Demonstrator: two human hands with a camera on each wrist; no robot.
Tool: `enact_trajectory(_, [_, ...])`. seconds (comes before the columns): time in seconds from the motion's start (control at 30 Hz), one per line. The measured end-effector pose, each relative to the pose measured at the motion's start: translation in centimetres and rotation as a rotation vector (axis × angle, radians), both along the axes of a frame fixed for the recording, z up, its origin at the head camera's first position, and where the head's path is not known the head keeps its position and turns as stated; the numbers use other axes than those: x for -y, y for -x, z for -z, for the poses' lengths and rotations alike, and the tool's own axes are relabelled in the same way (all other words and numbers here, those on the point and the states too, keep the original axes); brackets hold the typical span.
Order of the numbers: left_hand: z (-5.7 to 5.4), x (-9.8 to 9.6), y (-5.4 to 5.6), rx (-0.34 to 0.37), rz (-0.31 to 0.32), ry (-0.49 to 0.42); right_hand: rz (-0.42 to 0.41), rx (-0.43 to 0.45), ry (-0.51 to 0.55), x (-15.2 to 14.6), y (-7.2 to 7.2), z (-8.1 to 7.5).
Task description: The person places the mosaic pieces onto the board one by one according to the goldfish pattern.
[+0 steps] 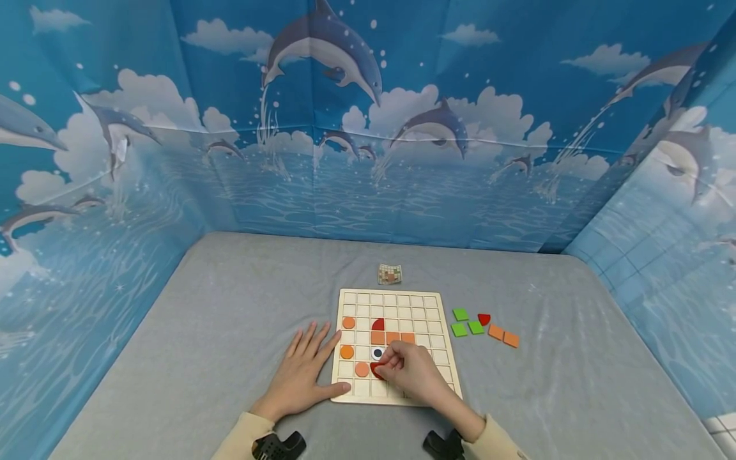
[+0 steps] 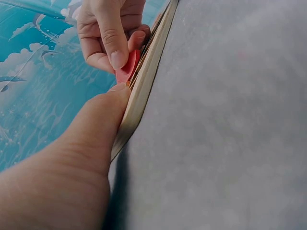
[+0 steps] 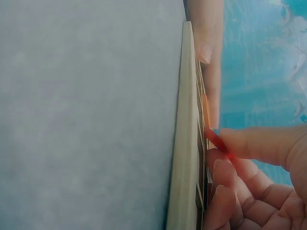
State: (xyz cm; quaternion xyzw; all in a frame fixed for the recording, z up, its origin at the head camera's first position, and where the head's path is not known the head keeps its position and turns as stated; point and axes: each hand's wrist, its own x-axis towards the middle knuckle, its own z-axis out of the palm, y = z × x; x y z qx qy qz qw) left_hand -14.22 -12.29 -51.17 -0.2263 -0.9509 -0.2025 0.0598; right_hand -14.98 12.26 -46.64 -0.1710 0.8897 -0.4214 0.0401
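Evidently you had the thin, flat red piece with a curved edge (image 1: 375, 370) pinched between the thumb and fingertips of your right hand (image 1: 414, 370), tilted just over the pale wooden grid board (image 1: 432, 314). Settling it well, I'd judge, called for touching one edge into its cell, squaring the straight sides to the ridges, and only then easing the pinch and pressing flat with a fingertip. A light grip seemed wise, since a hard squeeze could have flicked the piece sideways or nudged its neighbours. Your left hand (image 1: 305, 378) lay with its fingers straight and spread beside the board, its thumb over the near corner (a sensible brace, if it bore any weight).

The red piece stuck out to the left of your pinching fingertips; whether its lower edge had reached the cell floor, I couldn't tell. Just left of it sat a flat orange disc (image 1: 361, 370), and just beyond the fingertips a white disc with a black centre (image 1: 377, 352). Farther beyond them ran a row of flat orange squares (image 1: 392, 337). Well off to the right of those fingers lay loose bright green squares (image 1: 460, 329).
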Motion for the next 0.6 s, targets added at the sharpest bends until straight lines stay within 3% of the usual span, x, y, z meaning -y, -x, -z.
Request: enact_trajectory(0.6, [-0.15, -0.02, -0.04, 0.037, -0.004, 0.013, 0.029, -0.008, -0.056, -0.32, -0.05, -0.02])
